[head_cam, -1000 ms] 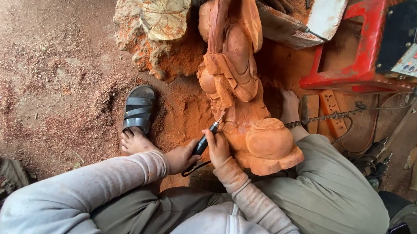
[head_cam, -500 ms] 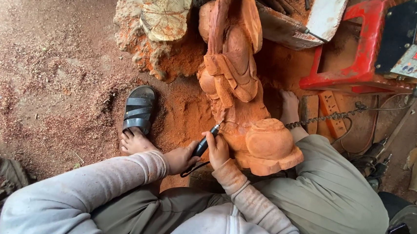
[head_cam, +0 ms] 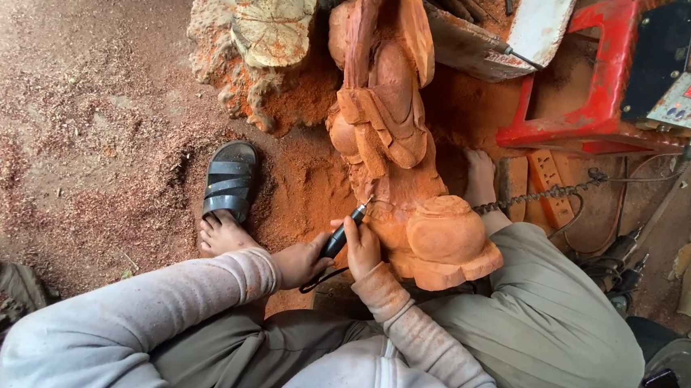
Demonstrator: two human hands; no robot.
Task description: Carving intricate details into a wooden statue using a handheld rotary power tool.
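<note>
Both hands grasp a thin black carving tool (head_cam: 341, 236): right hand (head_cam: 363, 248) near tip, left hand (head_cam: 302, 264) at rear. Tip meets the wooden statue (head_cam: 397, 157) just above the grip; statue looks heavy, stiff, w/ fragile detail.

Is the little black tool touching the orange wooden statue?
Touching. The head view shows the black tool with its tip pressed against the orange wooden statue.

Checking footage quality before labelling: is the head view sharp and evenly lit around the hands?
Head view: soft, even light, no glare; the right hand, left hand and carving tool are sharp against the wooden carving; edges bend slightly from wide-angle distortion.
</note>
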